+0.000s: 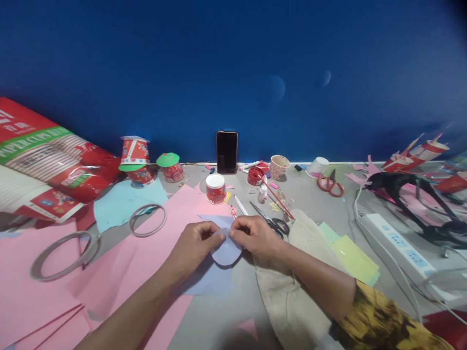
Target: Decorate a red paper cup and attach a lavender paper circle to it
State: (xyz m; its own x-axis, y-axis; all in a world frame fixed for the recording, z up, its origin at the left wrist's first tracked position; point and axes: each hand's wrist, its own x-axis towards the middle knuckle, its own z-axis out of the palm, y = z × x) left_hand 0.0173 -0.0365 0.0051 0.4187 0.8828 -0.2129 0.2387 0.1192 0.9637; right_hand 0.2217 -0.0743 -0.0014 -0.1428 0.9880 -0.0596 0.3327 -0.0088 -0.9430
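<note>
A pale blue paper circle (226, 252) is held up between both hands over the table. My left hand (199, 243) pinches its upper left edge, and my right hand (254, 236) pinches the upper right, the two thumbs close together on its face. Beneath them lies a sheet of blue-violet paper (213, 282), partly covered by the hands. Just beyond stands a red patterned paper cup (216, 192) with its white base up. Black-handled scissors (279, 226) lie to the right of my right hand, next to a white marker (241, 205).
Pink paper sheets (120, 272) and tape rings (148, 220) cover the left side, with a bag of paper cups (54, 146) behind. A phone (226, 152) leans on the blue wall. Right are a beige cloth (292, 282), red-handled scissors (330, 185) and a power strip (401, 248) with cables.
</note>
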